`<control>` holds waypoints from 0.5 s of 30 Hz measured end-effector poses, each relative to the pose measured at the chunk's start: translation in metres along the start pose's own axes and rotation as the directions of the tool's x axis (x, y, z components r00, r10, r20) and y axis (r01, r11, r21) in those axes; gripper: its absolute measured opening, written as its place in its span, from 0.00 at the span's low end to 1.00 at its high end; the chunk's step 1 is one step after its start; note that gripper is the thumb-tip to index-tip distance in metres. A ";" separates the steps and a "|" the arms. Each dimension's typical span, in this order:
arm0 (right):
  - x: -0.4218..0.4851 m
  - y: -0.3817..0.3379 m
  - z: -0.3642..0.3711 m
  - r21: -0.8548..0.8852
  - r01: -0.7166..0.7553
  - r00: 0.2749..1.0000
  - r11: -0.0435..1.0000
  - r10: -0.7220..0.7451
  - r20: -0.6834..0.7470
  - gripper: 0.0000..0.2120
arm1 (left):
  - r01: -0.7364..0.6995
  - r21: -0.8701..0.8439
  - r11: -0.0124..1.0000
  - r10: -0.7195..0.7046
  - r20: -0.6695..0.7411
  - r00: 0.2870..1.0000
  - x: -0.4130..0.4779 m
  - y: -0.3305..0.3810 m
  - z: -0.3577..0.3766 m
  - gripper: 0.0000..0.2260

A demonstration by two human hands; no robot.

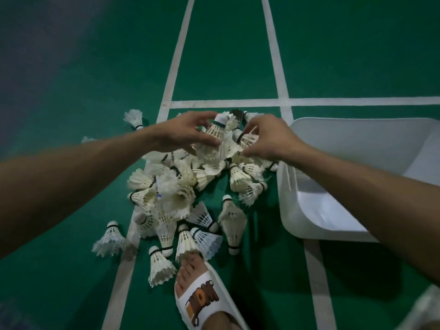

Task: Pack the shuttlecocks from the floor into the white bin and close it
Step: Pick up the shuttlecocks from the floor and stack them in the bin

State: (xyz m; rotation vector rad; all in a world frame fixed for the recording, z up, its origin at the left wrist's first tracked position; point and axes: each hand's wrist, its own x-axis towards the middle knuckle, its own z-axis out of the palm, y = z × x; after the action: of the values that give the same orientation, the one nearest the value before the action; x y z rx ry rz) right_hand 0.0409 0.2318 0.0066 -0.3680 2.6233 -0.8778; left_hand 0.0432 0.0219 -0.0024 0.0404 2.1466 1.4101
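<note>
**Green court under dim light**

A matte green sports-court floor (226, 55) fills the view, dimly lit and darkest toward the upper left corner. Painted white boundary lines (272, 44) cross it: two run away from the camera, and one runs across them.

a cluster of shuttlecocks (220, 141) is being gripped between the left hand (188, 132) and the right hand (269, 139), the fingers of both being curled round the feathers from either side. the cluster is being held at the far end of a pile (176, 194) of loose white shuttlecocks, which is being carried by the green floor (226, 55) and is spread across a white court line (171, 79). the white bin (357, 144) is being shown open just right of the pile, its near wall being partly hidden by the right forearm (369, 194). a white slipper (204, 296) is being worn on a foot (190, 270) just beside the nearest shuttlecocks.
</note>
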 end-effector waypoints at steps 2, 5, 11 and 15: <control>-0.005 0.001 -0.030 0.046 0.010 0.999 0.999 -0.008 -0.037 0.23 | -0.053 -0.007 0.999 0.053 0.015 0.998 0.003 0.024 0.007 0.30; -0.016 0.018 -0.068 -0.003 -0.004 0.992 1.000 0.004 -0.126 0.23 | -0.121 0.057 0.991 0.118 0.047 0.992 0.011 0.061 0.024 0.32; -0.045 0.094 -0.116 -0.001 -0.121 0.959 0.993 0.117 -0.260 0.22 | -0.202 0.137 0.970 0.170 0.215 0.962 0.036 0.122 0.076 0.34; -0.062 0.153 -0.135 -0.026 -0.208 0.930 0.978 0.189 -0.315 0.22 | -0.200 0.296 0.934 0.088 0.352 0.932 0.065 0.147 0.121 0.33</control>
State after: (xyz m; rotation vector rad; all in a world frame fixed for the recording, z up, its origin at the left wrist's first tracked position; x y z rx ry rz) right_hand 0.0222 0.4437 0.0278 0.0295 2.9138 -0.8493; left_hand 0.0052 0.2093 0.0604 0.5395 2.0938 1.0162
